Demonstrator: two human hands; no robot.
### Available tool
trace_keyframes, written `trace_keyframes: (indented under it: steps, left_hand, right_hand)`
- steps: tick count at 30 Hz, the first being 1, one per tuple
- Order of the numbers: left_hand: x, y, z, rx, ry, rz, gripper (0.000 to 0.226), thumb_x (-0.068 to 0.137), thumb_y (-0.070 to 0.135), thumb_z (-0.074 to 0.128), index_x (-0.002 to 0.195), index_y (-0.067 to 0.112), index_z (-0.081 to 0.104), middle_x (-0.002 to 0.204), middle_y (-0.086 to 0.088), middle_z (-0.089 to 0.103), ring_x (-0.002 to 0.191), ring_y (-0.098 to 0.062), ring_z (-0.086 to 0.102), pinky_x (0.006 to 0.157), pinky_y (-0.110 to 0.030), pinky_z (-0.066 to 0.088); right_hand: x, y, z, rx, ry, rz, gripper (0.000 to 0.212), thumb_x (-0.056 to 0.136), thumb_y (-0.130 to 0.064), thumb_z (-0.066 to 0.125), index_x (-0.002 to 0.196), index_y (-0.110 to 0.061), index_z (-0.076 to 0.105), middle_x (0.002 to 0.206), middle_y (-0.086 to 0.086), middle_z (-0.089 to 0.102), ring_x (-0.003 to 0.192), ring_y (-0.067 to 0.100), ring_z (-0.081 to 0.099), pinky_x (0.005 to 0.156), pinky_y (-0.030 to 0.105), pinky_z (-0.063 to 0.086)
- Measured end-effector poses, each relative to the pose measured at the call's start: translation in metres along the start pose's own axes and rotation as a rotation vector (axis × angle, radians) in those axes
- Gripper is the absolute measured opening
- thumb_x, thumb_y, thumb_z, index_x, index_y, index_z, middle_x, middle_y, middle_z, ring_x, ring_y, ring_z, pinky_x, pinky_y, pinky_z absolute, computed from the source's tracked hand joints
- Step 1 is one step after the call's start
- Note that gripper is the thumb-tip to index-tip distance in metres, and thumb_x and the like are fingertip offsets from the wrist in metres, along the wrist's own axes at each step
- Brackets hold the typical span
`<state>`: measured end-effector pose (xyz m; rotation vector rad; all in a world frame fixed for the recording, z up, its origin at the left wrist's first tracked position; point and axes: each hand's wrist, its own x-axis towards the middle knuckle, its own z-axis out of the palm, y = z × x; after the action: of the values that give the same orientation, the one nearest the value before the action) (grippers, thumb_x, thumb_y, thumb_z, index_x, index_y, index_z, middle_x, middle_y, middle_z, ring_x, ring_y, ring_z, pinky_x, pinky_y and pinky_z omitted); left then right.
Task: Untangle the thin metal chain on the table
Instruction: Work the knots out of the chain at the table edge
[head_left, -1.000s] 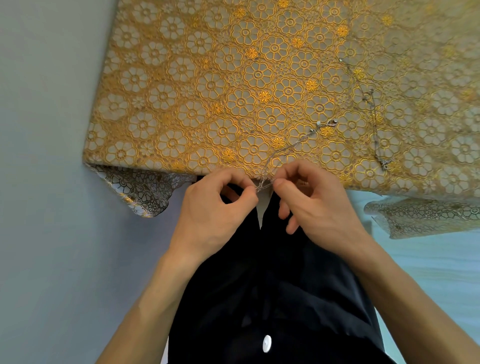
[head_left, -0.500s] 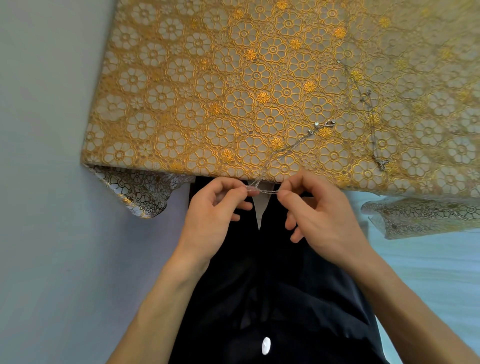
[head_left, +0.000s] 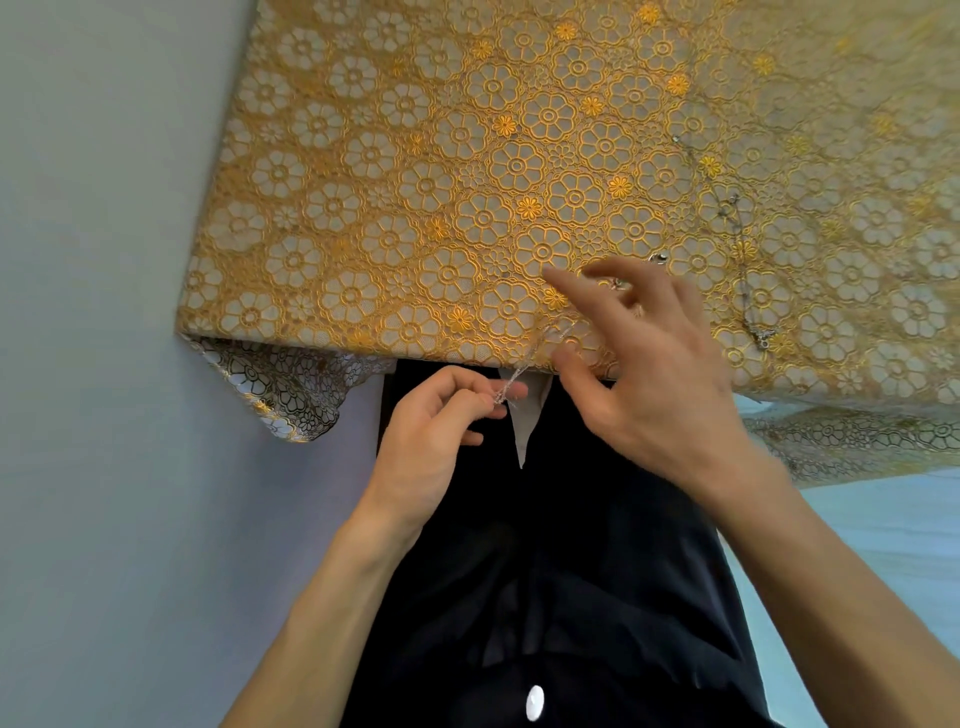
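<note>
- The chain lies at the near edge of the table, half on it and half off, in front of the person's body.
- Its long axis runs diagonally. The low end is at the left hand, just off the table edge. From there it climbs up and to the right across the edge, pointing toward a small metal clasp that shows just past the right hand's fingers.
- At the low end the strands are bunched and doubled. The stretch under the right hand is hidden.
- The left hand pinches the bunched end between thumb and curled fingertips, below the table edge.
- The right hand hangs over the table edge with its fingers spread and nothing in them. It is motion-blurred, so I cannot tell whether the thumb touches the chain.
- Half a second ago both hands pinched the chain close together at the table edge, with a short piece stretched between them. Since then the right hand has let go, lifted and moved forward over the table, while the left hand keeps its pinch in nearly the same place.
- A second thin strand lies farther right on the flowered gold cloth, running roughly away from the person. I cannot tell whether it joins the held chain.
</note>
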<state>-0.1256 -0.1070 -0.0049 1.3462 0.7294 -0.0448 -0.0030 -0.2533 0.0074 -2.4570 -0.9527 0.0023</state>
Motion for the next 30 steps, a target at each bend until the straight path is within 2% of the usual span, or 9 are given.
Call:
trace_keyframes:
  steps: [3, 6, 11, 15, 17, 18, 21, 26, 30]
  left_hand:
    - [0.001, 0.001, 0.001, -0.073, -0.017, -0.012, 0.008, 0.081, 0.026, 0.053, 0.081, 0.02, 0.057, 0.087, -0.003, 0.077, 0.089, -0.016, 0.068, 0.079, -0.034, 0.043]
    - [-0.001, 0.002, 0.0, -0.096, -0.003, 0.003, 0.015, 0.078, 0.029, 0.063, 0.088, 0.019, 0.062, 0.072, 0.002, 0.07, 0.076, -0.012, 0.064, 0.076, -0.033, 0.045]
    - [-0.006, -0.001, -0.003, -0.035, -0.007, -0.002, 0.02, 0.09, 0.024, 0.067, 0.11, 0.018, 0.064, 0.075, 0.005, 0.071, 0.076, -0.01, 0.064, 0.073, -0.026, 0.046]
    - [-0.01, 0.0, -0.011, 0.061, -0.047, -0.017, 0.02, 0.099, 0.016, 0.059, 0.115, 0.023, 0.068, 0.076, 0.006, 0.071, 0.075, -0.006, 0.063, 0.07, -0.018, 0.046]
    - [-0.011, 0.002, -0.013, 0.086, -0.09, -0.019, 0.022, 0.099, 0.015, 0.059, 0.114, 0.026, 0.07, 0.077, 0.006, 0.072, 0.076, -0.005, 0.062, 0.069, -0.016, 0.046]
    - [-0.011, 0.003, -0.013, 0.091, -0.111, -0.019, 0.022, 0.098, 0.015, 0.059, 0.114, 0.025, 0.071, 0.077, 0.006, 0.073, 0.076, -0.005, 0.063, 0.069, -0.015, 0.046]
    - [-0.012, 0.008, -0.012, 0.13, -0.145, -0.007, 0.019, 0.098, 0.016, 0.059, 0.107, 0.022, 0.074, 0.077, 0.007, 0.073, 0.078, -0.002, 0.063, 0.069, -0.011, 0.046]
    - [-0.013, 0.018, -0.01, 0.125, -0.074, 0.085, 0.016, 0.097, 0.012, 0.06, 0.095, 0.015, 0.075, 0.073, 0.004, 0.073, 0.073, 0.001, 0.065, 0.067, -0.008, 0.045]
    - [-0.013, 0.027, -0.016, 0.161, 0.041, 0.18, 0.014, 0.095, 0.011, 0.064, 0.092, 0.018, 0.076, 0.074, 0.002, 0.075, 0.073, -0.003, 0.067, 0.074, -0.013, 0.05]
  right_hand:
    - [0.012, 0.017, 0.007, -0.005, -0.032, -0.141, 0.027, 0.089, -0.035, 0.068, 0.116, -0.033, 0.073, 0.136, -0.005, 0.061, 0.122, 0.031, 0.05, 0.107, 0.039, 0.038]
    - [0.015, 0.023, 0.009, 0.051, 0.061, -0.221, 0.012, 0.092, -0.029, 0.07, 0.096, -0.02, 0.076, 0.118, -0.004, 0.07, 0.118, 0.03, 0.057, 0.1, 0.043, 0.045]
    - [0.012, 0.024, 0.017, -0.017, 0.064, -0.21, 0.013, 0.098, -0.023, 0.06, 0.096, -0.011, 0.066, 0.116, 0.001, 0.068, 0.117, 0.031, 0.057, 0.094, 0.051, 0.046]
    - [0.008, 0.019, 0.009, 0.187, -0.006, -0.047, 0.015, 0.101, -0.026, 0.045, 0.101, -0.016, 0.056, 0.101, -0.001, 0.067, 0.106, 0.023, 0.055, 0.095, 0.043, 0.043]
    - [0.006, 0.015, 0.003, 0.318, 0.0, -0.017, 0.005, 0.101, -0.019, 0.046, 0.1, -0.023, 0.049, 0.084, -0.009, 0.062, 0.087, 0.018, 0.058, 0.083, 0.033, 0.045]
    - [0.005, 0.013, 0.0, 0.373, 0.019, -0.005, 0.01, 0.101, -0.014, 0.048, 0.1, -0.023, 0.046, 0.078, -0.012, 0.059, 0.079, 0.015, 0.058, 0.075, 0.029, 0.045]
    - [0.005, 0.01, -0.007, 0.527, 0.048, 0.052, 0.013, 0.102, -0.009, 0.048, 0.1, -0.021, 0.044, 0.075, -0.01, 0.058, 0.066, 0.015, 0.057, 0.064, 0.031, 0.046]
    - [0.008, 0.014, -0.017, 0.675, 0.048, 0.138, 0.012, 0.103, -0.007, 0.049, 0.099, -0.019, 0.049, 0.075, -0.006, 0.06, 0.066, 0.011, 0.058, 0.063, 0.03, 0.046]
    - [0.004, 0.015, -0.019, 0.657, 0.025, 0.126, 0.012, 0.102, -0.005, 0.051, 0.098, -0.016, 0.05, 0.074, -0.004, 0.062, 0.069, 0.021, 0.06, 0.061, 0.031, 0.045]
